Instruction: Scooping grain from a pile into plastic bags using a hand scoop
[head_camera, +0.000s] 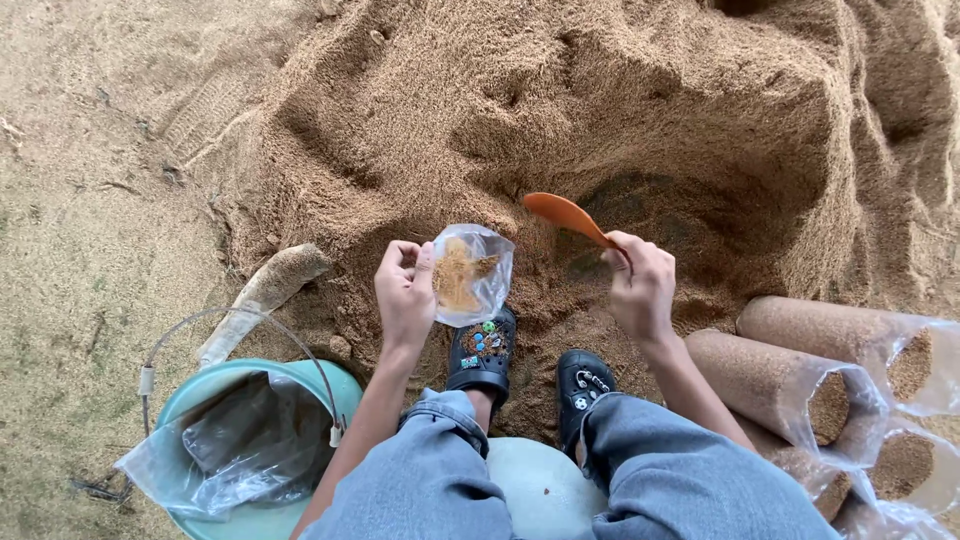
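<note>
Left hand (405, 290): closed, pinching the rim of a small clear bag (472, 273), mouth held open and turned toward the right hand. Bag partly filled with sawdust, long axis near upright, bottom hanging just above the left shoe (483, 350).

Right hand (640, 285): closed around the handle of an orange scoop (566, 215). Scoop's long axis slanting from the hand up and left, blade end pointing toward the bag, just right of the bag's top and apart from it. Blade raised over the hollow (680, 200) dug into the pile.

Right of the bag: that dark hollow in the sawdust pile (560, 90), steep walls behind and to the right, open floor between bag and walls. Above and behind the bag: the pile's bulk, closing that side.

Below the bag: both black shoes, right shoe (583, 385) near the left, jeans-clad knees (430, 470), pale seat (540, 490) between them.

Left and below the bag: teal bucket (205, 395) with a wire handle, holding loose clear bags (235, 445). Between bucket and bag: a pale sawdust-covered lump (262, 292) lying aslant.

Far right and below the bag: filled rolls (790, 375) of packed sawdust in clear plastic, stacked on their sides, open ends facing right, touching one another.

Left of the bag beyond the pile's edge: flat sawdust-strewn ground (90, 200).
</note>
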